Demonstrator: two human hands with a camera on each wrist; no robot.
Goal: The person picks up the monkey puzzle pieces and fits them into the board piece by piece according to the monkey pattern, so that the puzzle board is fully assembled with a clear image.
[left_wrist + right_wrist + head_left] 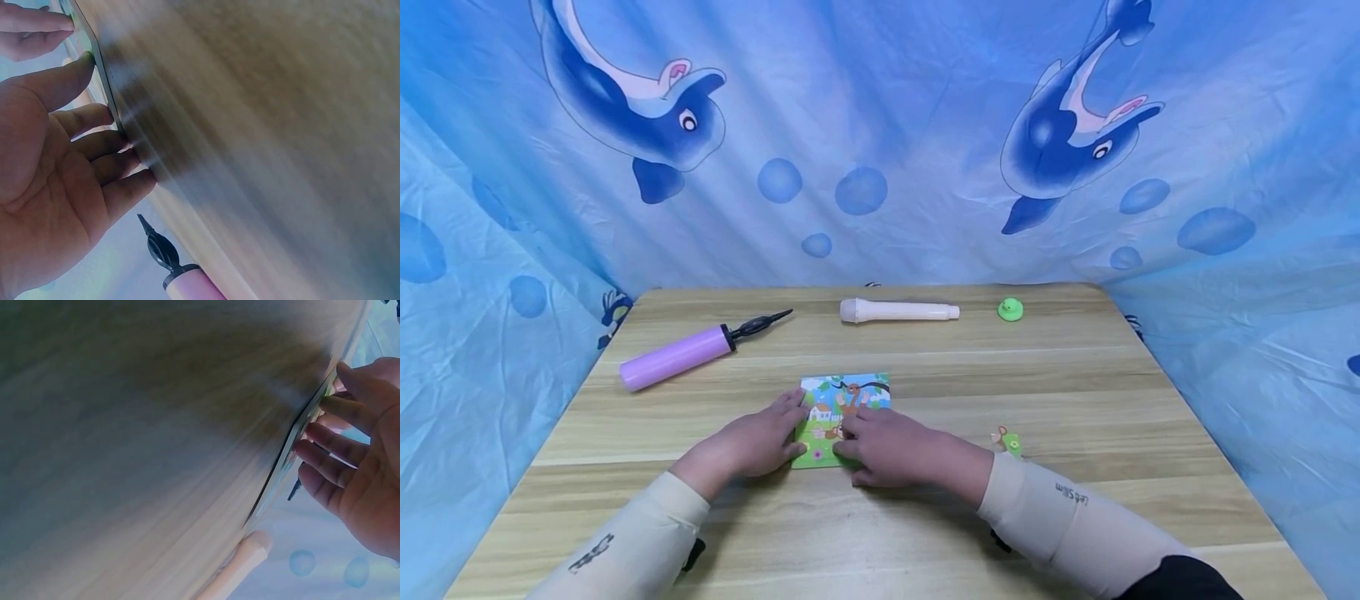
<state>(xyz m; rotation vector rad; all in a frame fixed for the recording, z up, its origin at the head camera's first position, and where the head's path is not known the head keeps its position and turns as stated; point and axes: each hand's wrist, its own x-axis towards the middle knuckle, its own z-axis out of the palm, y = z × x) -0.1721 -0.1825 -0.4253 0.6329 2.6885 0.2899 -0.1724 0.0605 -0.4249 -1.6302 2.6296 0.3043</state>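
Observation:
A square picture puzzle (872,392) with an animal, a house and green grass lies on the wooden table. My left hand (775,433) rests along its left edge, the thumb at the lower corner. In the left wrist view the fingertips (144,178) meet the table beside the puzzle's edge (106,81). My right hand (891,446) lies over the right part of the picture and presses on it with its fingertips, hiding that part. Beyond my right wrist is a loose puzzle piece (1011,442), green with a bit of brown, partly covered by the sleeve.
A purple hand pump (677,358) with a black nozzle lies at the back left. Along the back are a white toy microphone (902,311) and a green rubber duck (1011,309). Blue dolphin-print curtain (925,125) surrounds the wooden table (1075,375).

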